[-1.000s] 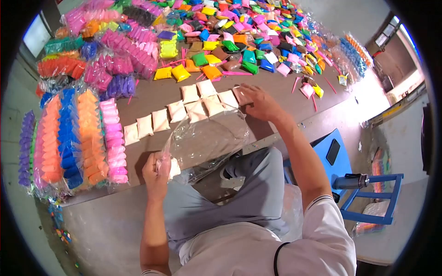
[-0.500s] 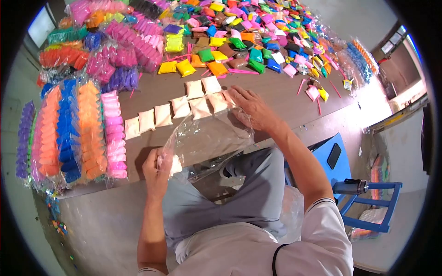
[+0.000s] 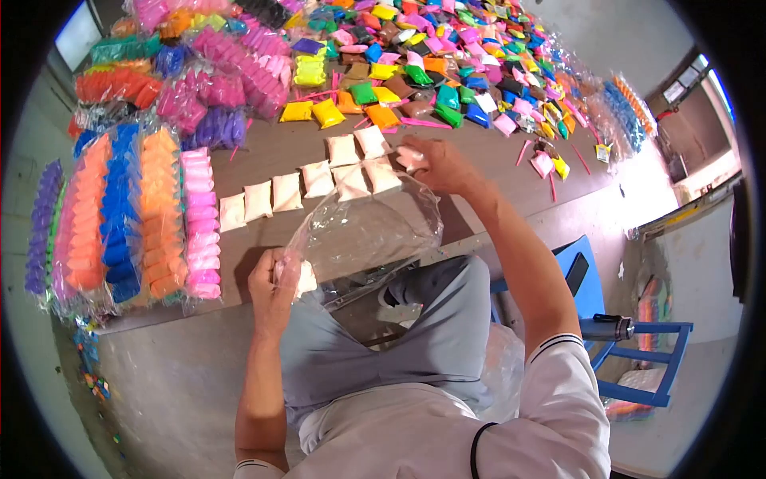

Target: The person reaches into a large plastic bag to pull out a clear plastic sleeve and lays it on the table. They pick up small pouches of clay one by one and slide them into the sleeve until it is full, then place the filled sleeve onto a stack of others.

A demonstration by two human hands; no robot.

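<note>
1. The left hand (image 3: 274,283) is curled closed around a gathered edge of a clear bag (image 3: 363,219). A cream packet (image 3: 306,278) shows beside its fingers; whether that lies inside the plastic or is gripped directly, I cannot tell.
2. The right hand (image 3: 443,166), farther forward, has its fingers drawn in on a pale packet (image 3: 410,158), probably pinched at one end because it is soft and flat.
3. Between the hands the bag spreads out, its far rim close by the right wrist. The low left grip seems to steady it and leave the right free.
4. Just beyond the bag, eight cream packets (image 3: 317,179) lie on the bench (image 3: 271,156): six in a slanting row rising toward the right hand, two more behind the row's right end. Laid singly like this, they are presumably easy to count and pick up.
5. Left of the left hand stand bagged stacks (image 3: 120,207) in neat colour columns, likely ranged aside to spare working room.
6. Well beyond both hands is a loose heap (image 3: 447,64) of mixed-colour packets.
7. Right of the right forearm, a blue seat (image 3: 592,297) carries a phone (image 3: 575,273) and a bottle (image 3: 606,327), apparently kept off the bench.
</note>
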